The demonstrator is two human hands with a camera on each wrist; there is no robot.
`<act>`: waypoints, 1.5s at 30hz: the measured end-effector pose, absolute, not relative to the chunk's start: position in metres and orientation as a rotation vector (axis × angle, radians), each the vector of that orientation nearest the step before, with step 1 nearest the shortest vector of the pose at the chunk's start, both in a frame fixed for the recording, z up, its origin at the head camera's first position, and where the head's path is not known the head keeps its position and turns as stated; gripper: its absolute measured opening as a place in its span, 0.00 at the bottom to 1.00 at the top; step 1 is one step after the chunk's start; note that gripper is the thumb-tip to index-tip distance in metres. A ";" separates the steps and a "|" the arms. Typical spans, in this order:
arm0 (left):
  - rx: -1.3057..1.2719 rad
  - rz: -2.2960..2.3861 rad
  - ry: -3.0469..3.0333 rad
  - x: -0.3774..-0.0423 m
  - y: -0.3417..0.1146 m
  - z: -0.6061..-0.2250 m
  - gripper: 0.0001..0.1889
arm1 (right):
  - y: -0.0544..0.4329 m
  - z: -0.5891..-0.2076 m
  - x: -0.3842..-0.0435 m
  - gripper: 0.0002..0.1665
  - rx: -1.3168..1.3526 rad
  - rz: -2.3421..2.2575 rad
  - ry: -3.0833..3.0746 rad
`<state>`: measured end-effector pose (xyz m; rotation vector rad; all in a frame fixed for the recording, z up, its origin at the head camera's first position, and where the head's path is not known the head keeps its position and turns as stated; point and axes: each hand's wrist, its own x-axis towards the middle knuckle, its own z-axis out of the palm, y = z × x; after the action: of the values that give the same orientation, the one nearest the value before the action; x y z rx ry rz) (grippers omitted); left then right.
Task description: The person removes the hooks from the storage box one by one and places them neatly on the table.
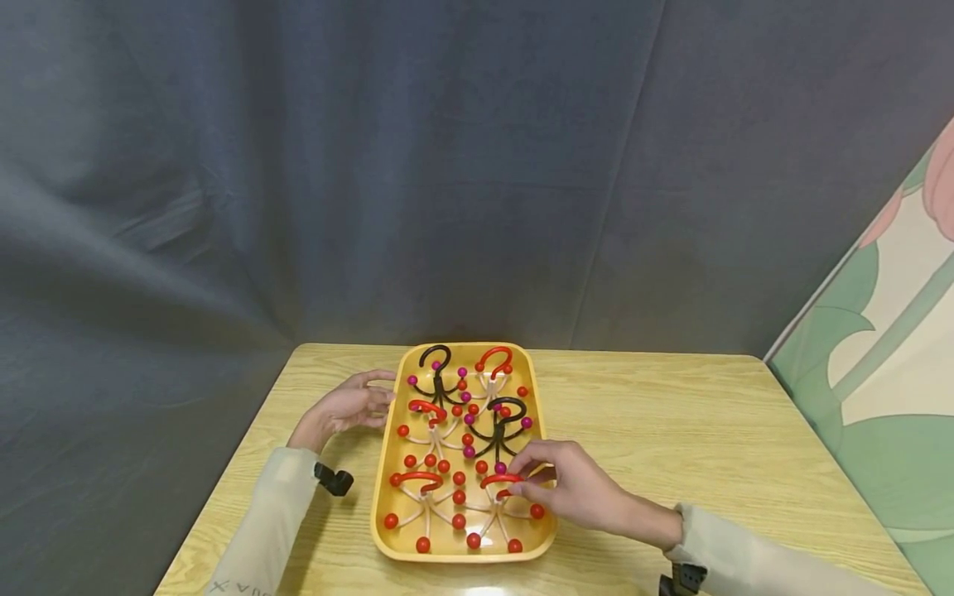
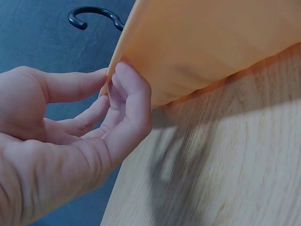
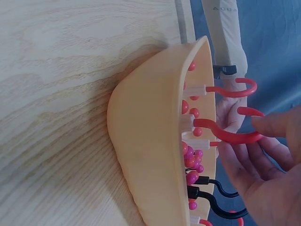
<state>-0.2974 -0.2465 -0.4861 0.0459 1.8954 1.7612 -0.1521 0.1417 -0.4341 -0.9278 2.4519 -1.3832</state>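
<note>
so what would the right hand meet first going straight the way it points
Beyond the pinched red hook, the right hand would probably meet the near-left red hook; depth is unclear.

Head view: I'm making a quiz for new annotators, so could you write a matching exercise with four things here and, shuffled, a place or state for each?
Things
1. Left hand
2. Right hand
3. Tray
4. Curtain

Places and states
A. Hanging behind the table
B. Gripping a red hook
C. Yellow, resting on the tabletop
D. Pinching the tray's rim

Right pairs: 1-D, 2-B, 3-C, 4-A
</note>
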 end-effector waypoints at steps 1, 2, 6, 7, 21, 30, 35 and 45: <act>0.044 1.763 1.896 -0.297 -0.246 -0.486 0.30 | 0.142 -0.434 -0.152 0.06 -0.926 -1.387 2.449; 0.042 1.763 1.898 -0.297 -0.246 -0.486 0.30 | 0.142 -0.434 -0.152 0.05 -0.925 -1.390 2.445; 0.036 1.765 1.899 -0.298 -0.245 -0.486 0.30 | 0.142 -0.434 -0.151 0.06 -0.934 -1.401 2.430; 0.038 1.765 1.900 -0.297 -0.245 -0.486 0.31 | 0.142 -0.434 -0.151 0.06 -0.936 -1.403 2.426; 0.021 1.761 1.904 -0.297 -0.244 -0.484 0.31 | 0.142 -0.434 -0.148 0.06 -0.851 -1.502 2.387; 0.017 1.758 1.925 -0.297 -0.244 -0.485 0.31 | 0.141 -0.434 -0.147 0.06 -0.771 -1.514 2.449; 0.012 1.758 1.930 -0.296 -0.243 -0.485 0.31 | 0.140 -0.437 -0.145 0.05 -0.749 -1.501 2.469; -0.005 1.742 1.953 -0.295 -0.241 -0.485 0.31 | 0.140 -0.434 -0.143 0.05 -0.767 -1.565 2.447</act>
<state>-0.2946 -0.2414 -0.4847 -0.0054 1.9527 1.7422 -0.1429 0.1402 -0.4342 -0.7668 2.4467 -1.5651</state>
